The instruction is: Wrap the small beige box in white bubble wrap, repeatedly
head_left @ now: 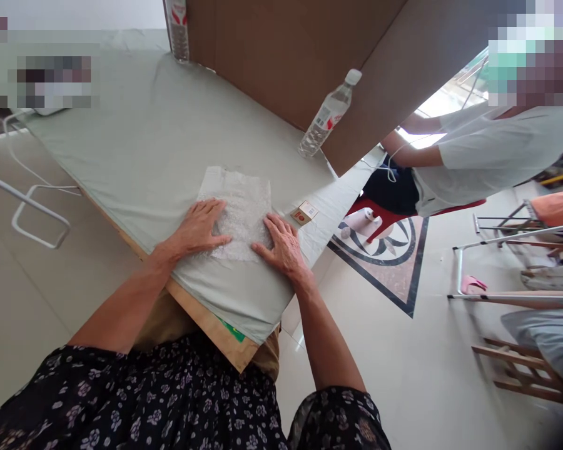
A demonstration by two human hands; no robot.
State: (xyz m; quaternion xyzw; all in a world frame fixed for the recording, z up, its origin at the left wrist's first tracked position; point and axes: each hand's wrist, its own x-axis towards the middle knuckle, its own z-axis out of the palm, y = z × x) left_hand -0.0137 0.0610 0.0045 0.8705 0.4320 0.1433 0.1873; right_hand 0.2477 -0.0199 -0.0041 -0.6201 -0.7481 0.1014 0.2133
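A sheet of clear bubble wrap (242, 209) lies flat on the cloth-covered table (136, 150), close to its near corner. My left hand (201, 226) rests on the sheet's left edge, fingers stretched out and thumb pointing inward. On the right edge lies my right hand (281, 245), its fingers also spread and its thumb on the sheet. Neither hand grips anything. Just beyond my right fingers sits a small brown and white box (304, 214).
A large brown cardboard panel (281, 62) stands at the back, with a water bottle (331, 115) leaning before it and another bottle (179, 31) at its left edge. At the right sits a person in a white shirt (478, 150). Metal-framed chairs (460, 269) stand on the floor.
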